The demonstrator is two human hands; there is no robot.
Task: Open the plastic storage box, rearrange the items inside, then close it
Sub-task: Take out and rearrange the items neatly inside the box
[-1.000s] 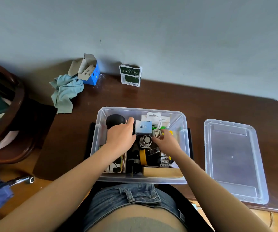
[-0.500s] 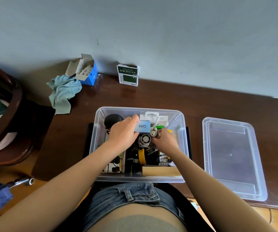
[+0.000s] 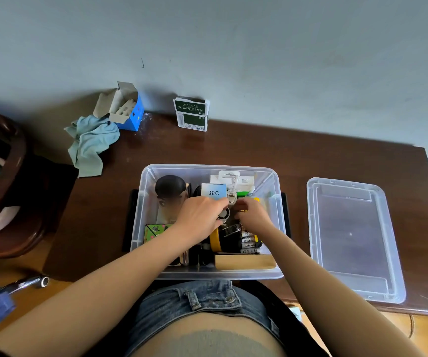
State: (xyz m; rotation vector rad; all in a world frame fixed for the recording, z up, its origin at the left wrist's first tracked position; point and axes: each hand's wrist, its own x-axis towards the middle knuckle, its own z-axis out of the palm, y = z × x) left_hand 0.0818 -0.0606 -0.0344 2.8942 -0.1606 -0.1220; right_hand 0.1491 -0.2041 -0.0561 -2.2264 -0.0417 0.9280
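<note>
Since a second ago both hands have shifted inside the storage box, which sits open beside its lid. Left hand now lies lower, below the upright Q88 box, fingers curled; whether they hold anything cannot be told. Right hand pinches a small yellow item.

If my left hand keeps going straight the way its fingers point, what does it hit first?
Most likely the small blue box marked Q88, right ahead of the left hand in the storage box; depth is unclear, so contact cannot be confirmed.
</note>
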